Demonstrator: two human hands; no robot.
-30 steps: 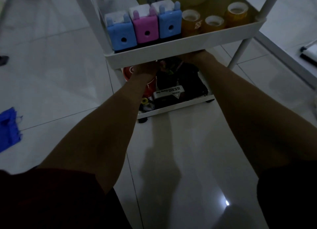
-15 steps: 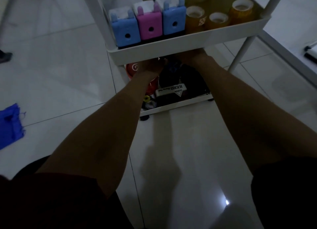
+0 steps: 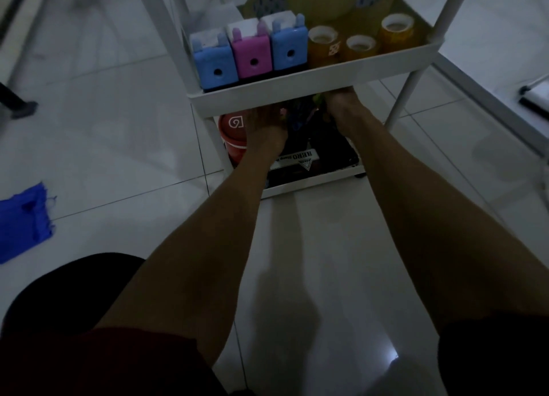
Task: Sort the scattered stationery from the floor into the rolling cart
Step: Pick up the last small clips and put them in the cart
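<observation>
Left hand (image 3: 265,127): reached into the lower tier of the rolling cart (image 3: 312,80); fingers lost in shadow, grip cannot be told. Right hand (image 3: 341,106): placed under the upper tray, fingers concealed likewise. Dim multicoloured stationery (image 3: 297,118) is seen between them, beside a red round container (image 3: 231,137) and a HERO box (image 3: 297,160). Upper tray: three holed blocks (image 3: 252,55), tape rolls (image 3: 358,46). Floor, well left: blue cloth (image 3: 23,220).

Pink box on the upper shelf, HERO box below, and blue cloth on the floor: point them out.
pink box (image 3: 252,55), head view, front face.
HERO box (image 3: 297,159), head view, white label.
blue cloth (image 3: 23,220), head view, middle.
</observation>
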